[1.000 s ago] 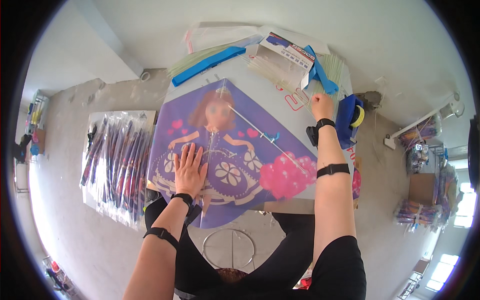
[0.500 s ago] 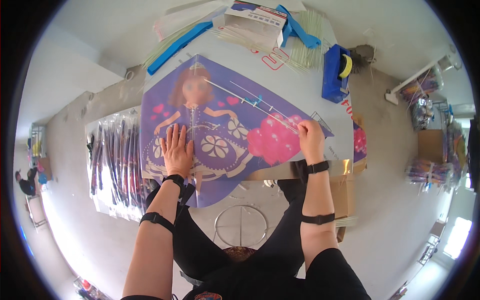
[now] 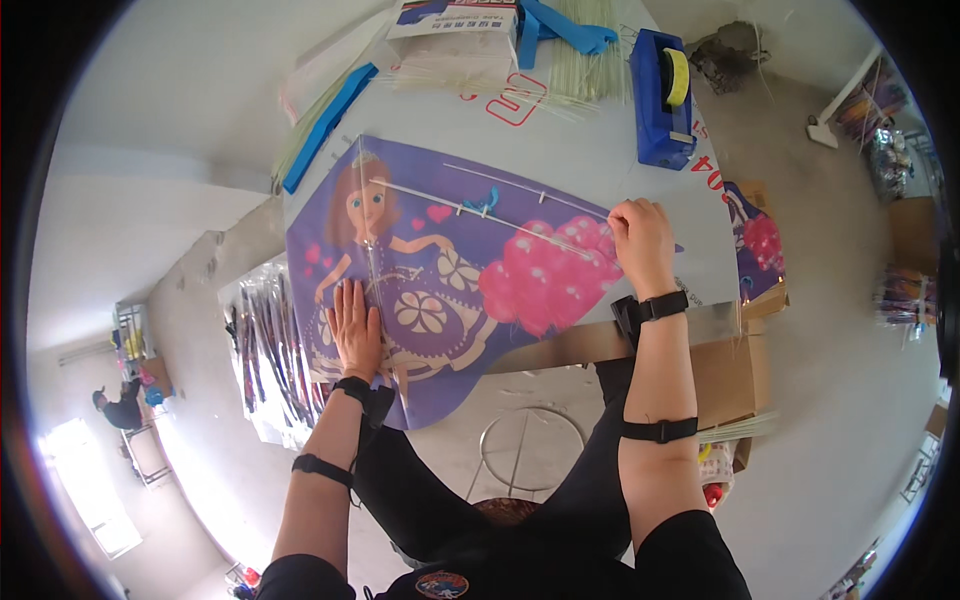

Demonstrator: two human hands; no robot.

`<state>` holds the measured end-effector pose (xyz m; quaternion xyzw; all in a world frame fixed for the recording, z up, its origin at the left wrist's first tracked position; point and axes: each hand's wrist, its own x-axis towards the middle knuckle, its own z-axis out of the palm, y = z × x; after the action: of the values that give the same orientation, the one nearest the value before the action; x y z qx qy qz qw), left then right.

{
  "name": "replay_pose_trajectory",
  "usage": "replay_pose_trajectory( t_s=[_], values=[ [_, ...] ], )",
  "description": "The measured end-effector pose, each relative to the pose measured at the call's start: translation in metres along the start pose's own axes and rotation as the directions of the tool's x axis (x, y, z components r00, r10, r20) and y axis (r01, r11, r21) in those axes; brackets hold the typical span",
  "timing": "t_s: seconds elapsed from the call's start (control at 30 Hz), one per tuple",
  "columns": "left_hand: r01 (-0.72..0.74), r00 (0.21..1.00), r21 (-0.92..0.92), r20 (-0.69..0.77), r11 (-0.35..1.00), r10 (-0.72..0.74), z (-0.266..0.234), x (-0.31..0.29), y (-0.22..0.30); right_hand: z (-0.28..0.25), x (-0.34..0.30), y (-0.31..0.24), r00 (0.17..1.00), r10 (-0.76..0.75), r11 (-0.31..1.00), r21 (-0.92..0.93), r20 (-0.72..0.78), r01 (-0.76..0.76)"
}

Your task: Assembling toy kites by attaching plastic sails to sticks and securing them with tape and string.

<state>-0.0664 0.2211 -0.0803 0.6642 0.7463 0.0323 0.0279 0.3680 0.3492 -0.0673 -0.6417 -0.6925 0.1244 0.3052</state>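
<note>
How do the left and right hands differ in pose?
The left hand lies flat on the purple sheet; the right hand is curled, pinching a thin white rod's end. The left hand is on the sheet's left part, the right hand near its right corner. Both wear black straps.

Blue tape dispenser (image 3: 652, 120), white carton (image 3: 455, 46), brown cardboard box (image 3: 722, 385), plastic-bagged bundles (image 3: 272, 350), distant person (image 3: 124, 412) in dark clothes
</note>
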Motion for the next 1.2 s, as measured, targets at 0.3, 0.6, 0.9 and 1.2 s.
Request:
replay_pose_trajectory(
  t_s=[0.3,0.6,0.9,1.2],
  values=[
    [-0.176,0.972,-0.217,-0.190,0.960,0.135,-0.052,0.042,0.046,-0.007,0.001,-0.004,0.999,0.020,0.999,0.028,0.029,-0.020],
    [-0.625,0.770,-0.416,-0.191,0.661,0.608,-0.035,0.148,0.221,-0.005,0.002,-0.002,0.997,0.060,0.998,-0.020,0.044,-0.059],
    [-0.665,0.700,-0.399,-0.038,0.631,0.713,-0.013,0.183,0.239,-0.004,0.002,-0.001,0.998,0.054,0.998,0.025,0.033,-0.055],
    [-0.670,0.698,-0.402,-0.054,0.624,0.714,-0.026,0.180,0.236,-0.004,0.004,-0.004,0.996,0.037,0.999,0.031,0.083,-0.040]
  ],
)
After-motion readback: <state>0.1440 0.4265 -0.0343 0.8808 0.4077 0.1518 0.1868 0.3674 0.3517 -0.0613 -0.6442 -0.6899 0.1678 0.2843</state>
